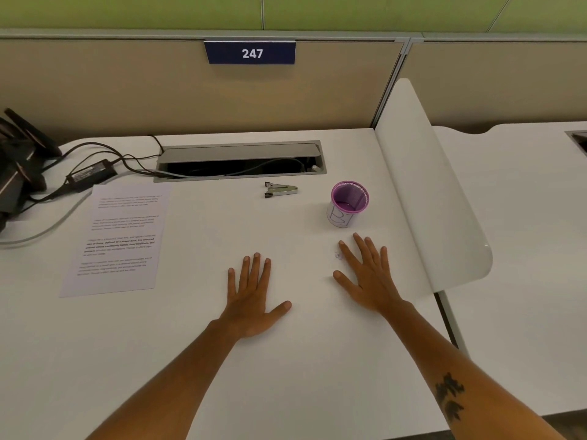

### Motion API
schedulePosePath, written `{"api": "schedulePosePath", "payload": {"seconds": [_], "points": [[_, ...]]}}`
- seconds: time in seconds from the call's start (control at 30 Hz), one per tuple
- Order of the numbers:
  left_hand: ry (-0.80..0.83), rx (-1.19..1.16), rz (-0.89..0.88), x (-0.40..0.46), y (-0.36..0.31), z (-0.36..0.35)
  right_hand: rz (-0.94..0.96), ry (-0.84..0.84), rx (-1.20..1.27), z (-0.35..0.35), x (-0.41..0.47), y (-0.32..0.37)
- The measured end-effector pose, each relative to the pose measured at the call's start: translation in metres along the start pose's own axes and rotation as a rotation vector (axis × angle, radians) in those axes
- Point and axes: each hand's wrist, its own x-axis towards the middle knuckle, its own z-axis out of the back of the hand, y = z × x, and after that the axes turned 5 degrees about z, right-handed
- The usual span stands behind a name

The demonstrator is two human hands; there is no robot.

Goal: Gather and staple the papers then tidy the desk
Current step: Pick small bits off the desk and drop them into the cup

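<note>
both hands lie flat, palms down, on the white desk (178,338), fingers spread and holding nothing. the left hand (252,296) rests near the middle of the desk, fingers pointing away from the person and thumb stretched out to the right. the right hand (368,276) sits a little farther forward and to the right, angled slightly leftward, its thumb reaching toward the left hand; the forearm behind it carries a dark tattoo (449,396).

the papers (119,239) lie well to the left of the left hand as a neat printed stack with several blocks of text, tilted slightly; how many sheets cannot be told. the small metal stapler (281,189) lies on its side beyond the hands, near the open cable tray (239,161). to its right stands a purple mesh cup (348,203), upright, with a paper label around it, just beyond the right fingertips. something tiny and pale lies beside the right index finger, too small to identify.
</note>
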Motion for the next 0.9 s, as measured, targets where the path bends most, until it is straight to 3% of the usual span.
{"api": "schedulePosePath", "payload": {"seconds": [0.13,0.33,0.5,0.67,0.77,0.9], "points": [[0.0,0.012,0.006,0.001,0.0,-0.001,-0.194,-0.058,0.011,-0.011,-0.016,0.023],[0.002,0.015,0.01,0.001,-0.001,0.0,-0.267,-0.062,-0.071,-0.02,-0.012,0.057],[-0.004,0.009,0.009,0.001,0.0,-0.001,-0.254,-0.082,-0.047,-0.019,-0.003,0.057],[0.0,0.001,0.004,0.001,0.0,0.0,-0.19,-0.264,0.187,-0.008,0.004,0.043],[0.002,0.007,0.0,0.001,0.0,-0.001,-0.088,-0.214,0.249,0.002,0.015,0.044],[0.009,-0.004,-0.001,0.002,0.001,0.0,0.028,-0.157,0.132,0.007,0.031,0.044]]}}
